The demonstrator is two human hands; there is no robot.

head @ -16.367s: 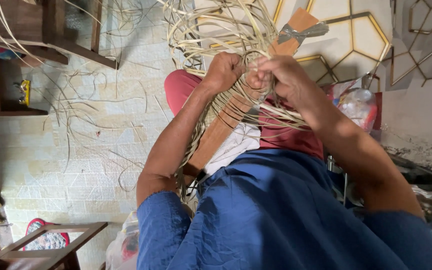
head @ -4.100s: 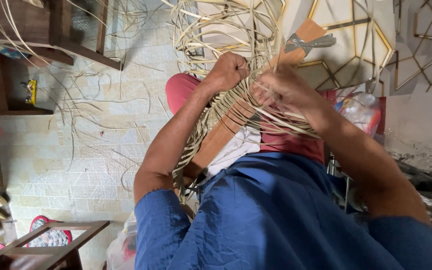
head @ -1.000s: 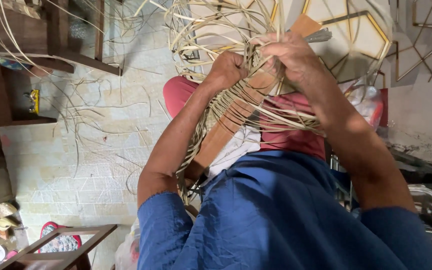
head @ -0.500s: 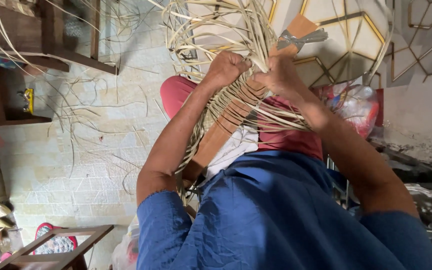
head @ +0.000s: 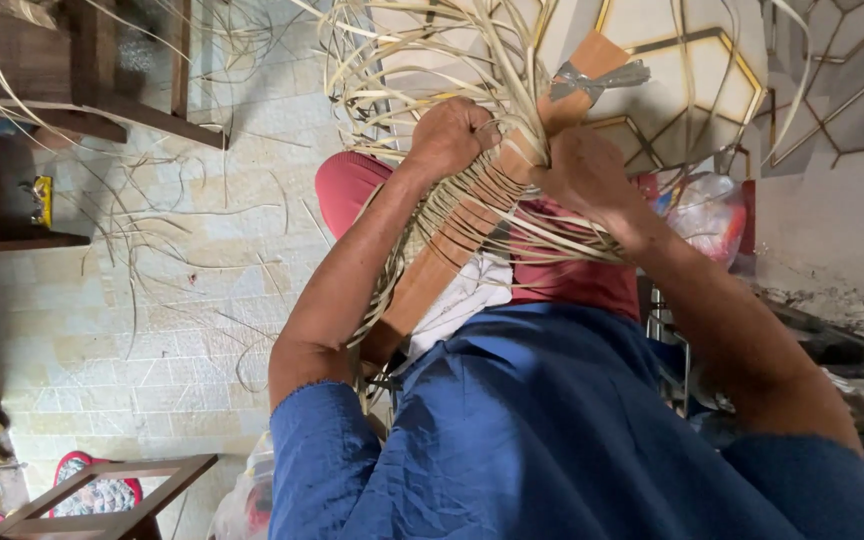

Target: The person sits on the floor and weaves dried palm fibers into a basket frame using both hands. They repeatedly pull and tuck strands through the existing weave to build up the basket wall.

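Note:
A long wooden board (head: 452, 255) lies slanted across my lap, with grey tape near its far end. Pale cane strips (head: 472, 195) are woven in rows around the board, and many loose ends fan out above it. My left hand (head: 452, 135) is closed on the strips at the board's left side. My right hand (head: 582, 175) pinches strips at the weave's upper edge on the right side. Both forearms come from blue sleeves.
Loose cane strands (head: 152, 220) lie scattered over the tiled floor (head: 122, 340). Dark wooden furniture (head: 82, 70) stands at upper left, a wooden frame (head: 112, 490) at lower left. A clear plastic bag (head: 702, 215) sits at right by a wall with hexagon trim (head: 832, 90).
My right hand has dropped from high above the weave back down to its upper edge, pulling a strip with it. My left hand stays clamped in place.

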